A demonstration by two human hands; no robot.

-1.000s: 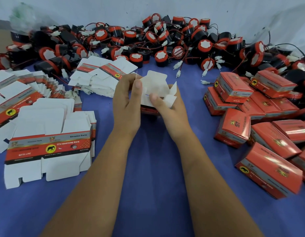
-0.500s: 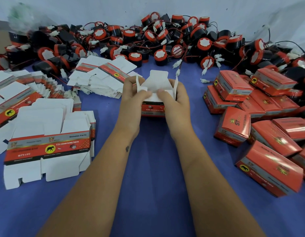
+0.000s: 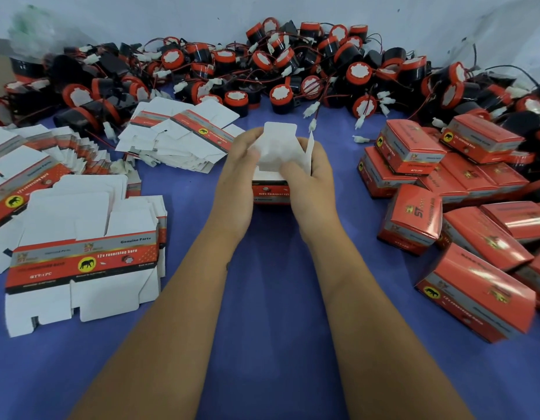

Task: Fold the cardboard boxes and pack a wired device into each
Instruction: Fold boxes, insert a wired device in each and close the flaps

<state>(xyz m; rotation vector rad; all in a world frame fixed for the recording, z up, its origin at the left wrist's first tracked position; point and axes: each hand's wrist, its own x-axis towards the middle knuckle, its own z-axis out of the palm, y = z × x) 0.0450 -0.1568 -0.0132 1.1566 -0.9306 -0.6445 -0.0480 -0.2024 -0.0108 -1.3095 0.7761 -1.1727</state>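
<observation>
- Head view, looking down over two bare forearms at a blue-covered table [image 3: 262, 298].
- Centre of the view: a small red and white box [image 3: 270, 190] stands on the table between both hands, its printed red side facing the person and its open end up.
- The left hand [image 3: 237, 174] grips the box's left side, fingers curled round it, thumb pressing on the white flaps [image 3: 277, 147] at the top.
- The right hand [image 3: 311, 183] grips the right side the same way, thumb on the flaps; one narrow side flap stands upright just beside its fingers.
- The widest white flap rises at the far edge of the box, tilted toward the person. Judging from this, the flaps are being folded inward and down; whether this end is the box's bottom or top, I cannot tell, nor whether anything is inside.
- Far side of the table: a long heap of black and red round devices [image 3: 293, 74] with red wires and white plugs, straight beyond the box and near both hands.
- Left side: stacks of flat, unfolded boxes [image 3: 81, 262], well apart from the hands.
- Right side: a pile of closed red boxes [image 3: 444, 207], nearer the right hand.
- The coming move likely turns on the far flap coming down toward the person over the side flaps.
</observation>
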